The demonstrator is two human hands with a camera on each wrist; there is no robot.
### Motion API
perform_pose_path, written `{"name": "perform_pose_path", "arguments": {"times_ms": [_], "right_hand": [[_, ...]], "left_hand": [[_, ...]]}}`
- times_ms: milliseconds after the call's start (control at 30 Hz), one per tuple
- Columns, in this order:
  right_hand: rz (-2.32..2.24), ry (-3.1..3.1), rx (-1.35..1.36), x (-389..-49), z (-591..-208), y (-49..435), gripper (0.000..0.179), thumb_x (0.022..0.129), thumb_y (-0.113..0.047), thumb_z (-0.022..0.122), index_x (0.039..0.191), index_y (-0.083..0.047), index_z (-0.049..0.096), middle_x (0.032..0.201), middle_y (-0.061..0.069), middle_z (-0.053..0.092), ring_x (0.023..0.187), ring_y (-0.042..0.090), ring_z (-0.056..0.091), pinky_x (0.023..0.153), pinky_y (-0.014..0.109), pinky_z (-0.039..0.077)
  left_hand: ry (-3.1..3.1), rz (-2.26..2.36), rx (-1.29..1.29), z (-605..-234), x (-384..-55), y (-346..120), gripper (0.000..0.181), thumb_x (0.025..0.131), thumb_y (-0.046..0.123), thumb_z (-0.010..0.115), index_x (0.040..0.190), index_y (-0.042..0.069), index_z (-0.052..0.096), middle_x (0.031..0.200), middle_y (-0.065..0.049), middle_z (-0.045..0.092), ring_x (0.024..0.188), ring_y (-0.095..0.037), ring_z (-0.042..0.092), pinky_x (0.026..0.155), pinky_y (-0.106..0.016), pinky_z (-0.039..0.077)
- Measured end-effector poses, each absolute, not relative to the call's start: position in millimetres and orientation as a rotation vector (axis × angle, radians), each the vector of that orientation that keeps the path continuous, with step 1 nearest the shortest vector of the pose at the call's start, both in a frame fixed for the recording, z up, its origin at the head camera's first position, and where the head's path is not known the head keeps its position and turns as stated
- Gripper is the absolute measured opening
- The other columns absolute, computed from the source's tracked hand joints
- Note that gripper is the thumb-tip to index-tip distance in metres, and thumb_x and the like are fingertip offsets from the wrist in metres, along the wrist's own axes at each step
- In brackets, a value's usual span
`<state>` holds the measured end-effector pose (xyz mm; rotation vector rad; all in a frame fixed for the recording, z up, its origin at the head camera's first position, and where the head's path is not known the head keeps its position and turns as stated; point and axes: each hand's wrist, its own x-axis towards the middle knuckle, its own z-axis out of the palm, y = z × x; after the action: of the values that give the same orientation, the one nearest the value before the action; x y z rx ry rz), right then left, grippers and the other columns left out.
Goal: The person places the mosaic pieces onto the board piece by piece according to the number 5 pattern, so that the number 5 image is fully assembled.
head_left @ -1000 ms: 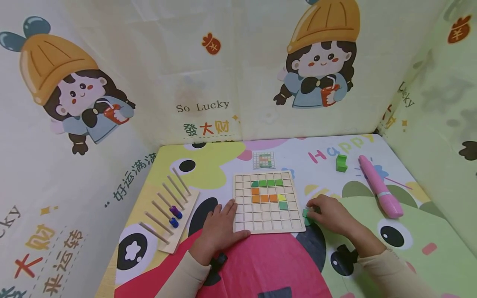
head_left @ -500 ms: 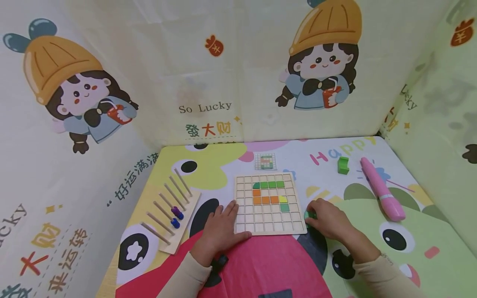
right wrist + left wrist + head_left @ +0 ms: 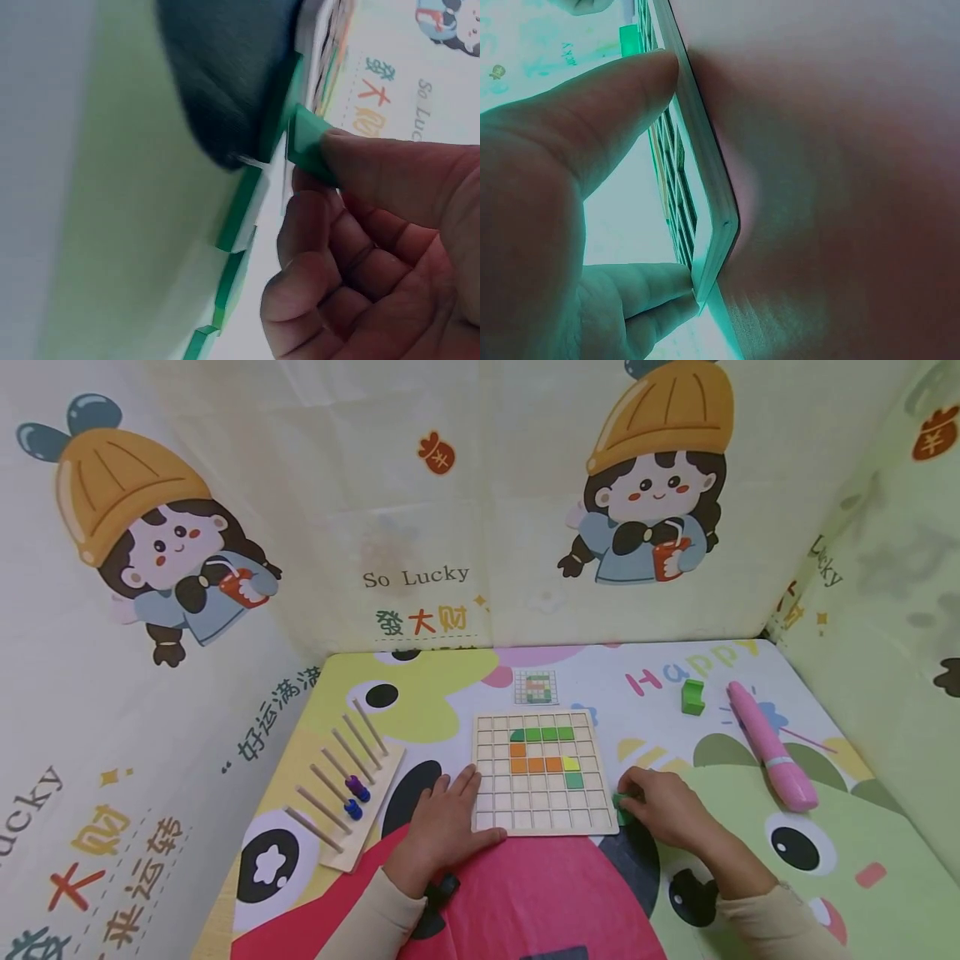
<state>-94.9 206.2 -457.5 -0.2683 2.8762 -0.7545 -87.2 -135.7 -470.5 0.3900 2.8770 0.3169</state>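
Observation:
A wooden grid board point(image 3: 525, 814) lies in the middle, with green, orange and yellow tiles set in some squares. My left hand point(image 3: 442, 827) rests against its left corner: the fingers touch the left side and the thumb point(image 3: 622, 97) lies along the near edge. At the board's right edge my right hand point(image 3: 671, 806) pinches a green tile point(image 3: 306, 135) between thumb and fingertips; its other fingers are curled. Several more green tiles point(image 3: 241, 206) lie in a row beside the board in the right wrist view, mostly hidden by the hand in the head view.
Behind the board lies a small printed pattern card point(image 3: 536, 687). To the left is a wooden peg rack point(image 3: 386, 772) with blue and purple beads point(image 3: 354, 810). A green block point(image 3: 692, 697) and a pink pen-shaped object point(image 3: 772, 747) lie to the right.
My right hand's fingers have moved slightly at the green tiles beside the board, and less green shows there now. My left hand stays in place. The head view has shifted slightly.

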Motion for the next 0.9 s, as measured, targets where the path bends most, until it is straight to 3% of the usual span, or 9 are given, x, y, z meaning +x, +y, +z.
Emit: {"name": "perform_pose_path", "arguments": {"times_ms": [300, 600, 900], "right_hand": [[-0.965, 2.815, -0.348, -103.2, -452.4, 194.9, 0.013, 0.094, -0.011, 0.074, 0.107, -0.009, 0.072, 0.093, -0.001, 0.071, 0.083, 0.014, 0.061, 0.07, 0.032, 0.054], [-1.003, 2.724, -0.504, -113.2, -458.4, 171.6, 0.004, 0.095, -0.011, 0.073, 0.099, -0.013, 0.071, 0.086, -0.008, 0.068, 0.081, 0.009, 0.06, 0.072, 0.03, 0.052], [-0.93, 2.737, -0.526, -114.6, -463.0, 165.0, 0.008, 0.094, -0.009, 0.074, 0.093, -0.014, 0.068, 0.082, -0.009, 0.066, 0.078, 0.008, 0.057, 0.071, 0.029, 0.05]], "left_hand": [[2.878, 0.311, 0.385, -470.0, -86.8, -135.4, 0.104, 0.081, 0.071, 0.072, 0.16, 0.012, 0.04, 0.166, -0.007, 0.038, 0.146, -0.042, 0.039, 0.113, -0.067, 0.039], [2.882, 0.324, 0.392, -469.6, -86.5, -135.4, 0.103, 0.081, 0.07, 0.072, 0.159, 0.011, 0.041, 0.166, -0.008, 0.038, 0.146, -0.043, 0.039, 0.113, -0.067, 0.039], [2.879, 0.346, 0.404, -467.1, -84.8, -135.6, 0.101, 0.083, 0.069, 0.071, 0.159, 0.009, 0.042, 0.166, -0.009, 0.038, 0.146, -0.045, 0.039, 0.114, -0.068, 0.037]]}}
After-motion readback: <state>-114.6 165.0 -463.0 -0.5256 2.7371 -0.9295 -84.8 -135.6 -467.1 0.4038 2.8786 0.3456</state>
